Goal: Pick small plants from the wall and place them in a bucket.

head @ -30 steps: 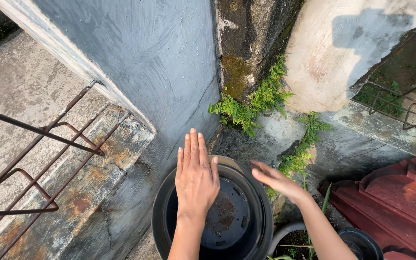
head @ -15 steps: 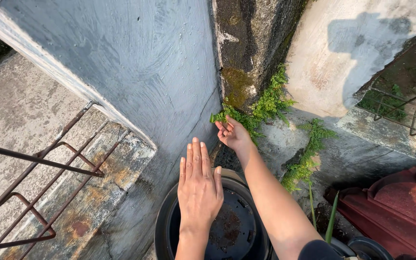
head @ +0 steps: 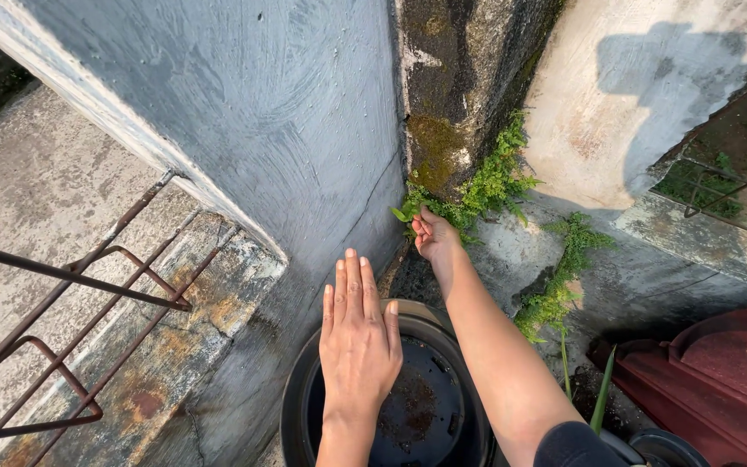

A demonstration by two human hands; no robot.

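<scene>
- Left hand (head: 358, 333): flat, fingers spread, over black pot (head: 297, 406) rim, unmoved.
- Right hand (head: 434, 235): now pinched shut on ferns (head: 486, 186) (wall crack, 12 o'clock), tighter than a moment ago.

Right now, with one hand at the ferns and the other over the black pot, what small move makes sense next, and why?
Probably close the right hand on the ferns and pull gently. Its fingers already touch the fronds at the wall crack, and the left hand rests flat over the pot rim just below.
</scene>
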